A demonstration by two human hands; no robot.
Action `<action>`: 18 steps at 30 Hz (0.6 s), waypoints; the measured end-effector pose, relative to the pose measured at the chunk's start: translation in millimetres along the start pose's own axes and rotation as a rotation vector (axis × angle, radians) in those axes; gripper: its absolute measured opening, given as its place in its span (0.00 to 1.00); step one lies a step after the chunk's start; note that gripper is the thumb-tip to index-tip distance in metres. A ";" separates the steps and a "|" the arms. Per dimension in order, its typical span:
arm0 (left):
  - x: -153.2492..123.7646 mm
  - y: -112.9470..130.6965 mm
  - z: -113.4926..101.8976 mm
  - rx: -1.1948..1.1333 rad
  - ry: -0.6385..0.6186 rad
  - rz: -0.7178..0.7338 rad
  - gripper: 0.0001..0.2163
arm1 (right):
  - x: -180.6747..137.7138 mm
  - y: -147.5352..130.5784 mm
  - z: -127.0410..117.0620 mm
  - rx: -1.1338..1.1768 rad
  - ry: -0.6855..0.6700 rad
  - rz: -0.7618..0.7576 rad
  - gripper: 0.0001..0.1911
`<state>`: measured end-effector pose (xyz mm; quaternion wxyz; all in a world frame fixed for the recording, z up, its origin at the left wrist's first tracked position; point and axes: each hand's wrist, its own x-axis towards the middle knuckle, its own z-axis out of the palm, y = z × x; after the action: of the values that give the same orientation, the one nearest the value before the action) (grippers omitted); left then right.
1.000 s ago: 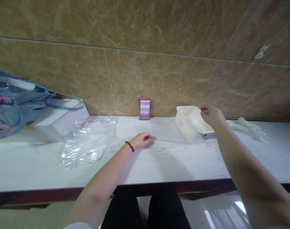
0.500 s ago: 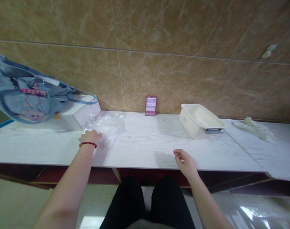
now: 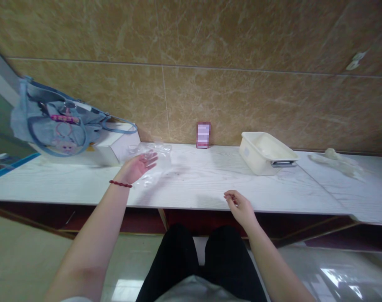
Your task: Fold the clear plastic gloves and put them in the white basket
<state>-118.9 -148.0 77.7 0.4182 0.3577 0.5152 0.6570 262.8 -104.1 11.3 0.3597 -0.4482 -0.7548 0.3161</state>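
My left hand (image 3: 136, 166), with a red bead bracelet at the wrist, is open palm up with fingers spread, over the clear plastic gloves (image 3: 156, 161) that lie crumpled on the white table (image 3: 209, 184). My right hand (image 3: 239, 205) hovers at the table's near edge with its fingers curled loosely together; nothing shows plainly in them. A white plastic tub (image 3: 266, 153) stands far beyond the right hand, near the wall.
A blue bag (image 3: 58, 123) rests on a white box (image 3: 115, 147) at the far left. A small pink box (image 3: 203, 135) leans against the brown tiled wall. A crumpled pale glove (image 3: 335, 161) lies at the far right. My dark-trousered legs are under the table.
The right hand drew back from the white tub to the table's near edge. The left hand went left to the plastic gloves, pressed on them, then turned palm up and opened.
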 end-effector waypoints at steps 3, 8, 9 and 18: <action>-14.8 -9.2 41.6 -0.273 -0.072 -0.066 0.06 | 9.0 -25.9 10.1 0.093 -0.029 -0.030 0.09; -37.6 -33.9 96.5 -0.363 -0.139 -0.161 0.02 | 31.8 -59.0 32.3 0.241 -0.071 -0.086 0.13; -41.8 -37.9 104.0 -0.375 -0.153 -0.179 0.03 | 34.1 -61.7 35.9 0.250 -0.083 -0.083 0.16; -63.4 -64.6 141.9 0.059 -0.134 0.007 0.16 | 26.4 -64.0 50.5 0.216 -0.073 -0.007 0.26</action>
<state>45.7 -144.9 42.4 0.4389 0.4148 0.5040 0.6175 183.3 -113.6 42.0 0.3795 -0.3926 -0.7303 0.4105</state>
